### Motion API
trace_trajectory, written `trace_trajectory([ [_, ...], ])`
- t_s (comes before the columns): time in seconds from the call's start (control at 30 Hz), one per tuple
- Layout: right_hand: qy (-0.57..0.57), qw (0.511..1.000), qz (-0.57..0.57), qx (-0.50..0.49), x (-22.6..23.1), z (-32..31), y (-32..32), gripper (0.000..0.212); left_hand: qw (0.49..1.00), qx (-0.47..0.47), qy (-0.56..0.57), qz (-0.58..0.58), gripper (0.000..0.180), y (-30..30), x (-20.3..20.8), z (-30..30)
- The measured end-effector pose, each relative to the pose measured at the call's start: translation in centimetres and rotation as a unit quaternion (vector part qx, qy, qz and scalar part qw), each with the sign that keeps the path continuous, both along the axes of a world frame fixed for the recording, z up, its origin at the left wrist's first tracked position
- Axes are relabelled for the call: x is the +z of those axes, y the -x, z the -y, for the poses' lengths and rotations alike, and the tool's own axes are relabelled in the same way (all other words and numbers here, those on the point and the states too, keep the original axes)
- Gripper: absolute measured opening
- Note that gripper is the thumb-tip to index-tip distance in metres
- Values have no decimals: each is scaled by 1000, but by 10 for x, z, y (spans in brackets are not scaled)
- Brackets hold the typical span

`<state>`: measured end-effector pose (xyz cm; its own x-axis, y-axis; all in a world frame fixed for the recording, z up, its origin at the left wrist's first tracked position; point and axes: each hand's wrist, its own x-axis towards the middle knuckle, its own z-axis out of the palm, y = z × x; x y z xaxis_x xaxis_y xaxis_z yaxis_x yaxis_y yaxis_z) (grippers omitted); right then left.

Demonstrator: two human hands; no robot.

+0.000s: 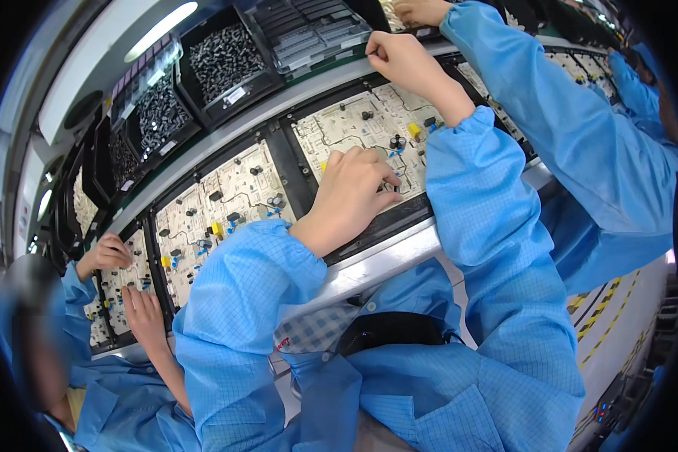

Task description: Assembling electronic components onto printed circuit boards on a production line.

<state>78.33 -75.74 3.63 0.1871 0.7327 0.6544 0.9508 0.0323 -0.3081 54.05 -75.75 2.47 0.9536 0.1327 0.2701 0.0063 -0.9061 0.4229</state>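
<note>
My left hand [352, 192] rests on the lower part of a pale circuit board [328, 132], its fingers curled down among the components. Thumb and forefinger bend toward each other near the board's lower edge, and whatever lies between them is hidden. Above the board's far edge, my right hand [408, 64] is closed in a pinch beside the rail; anything in it is too small to make out. Between the two hands the board carries a yellow block component [414, 129], dark round capacitors [397, 142] and small blue parts.
Black bins [228, 64] of small dark cylindrical parts stand behind the rail, next to a compartmented tray [313, 34]. Another populated board [222, 200] lies left in a black frame. Co-workers' hands [145, 316] work at left, and a co-worker's blue sleeve [550, 98] reaches in at right.
</note>
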Motion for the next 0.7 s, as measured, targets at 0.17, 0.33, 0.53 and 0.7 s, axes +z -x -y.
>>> trace_trajectory([
  [0.17,-2,1000,8,-5,-2,-1,-1,13,998,35,-52,11,15,-1,-7,7],
  [0.33,-7,1000,6,-8,0,-4,1,12,997,57,-47,16,17,-3,-6,6],
  [0.53,-7,1000,10,-23,-1,-3,3,11,997,61,-36,-18,18,-5,-4,3],
  [0.7,-24,999,24,-8,-4,-3,-1,10,997,49,-55,-16,17,-6,-2,6],
])
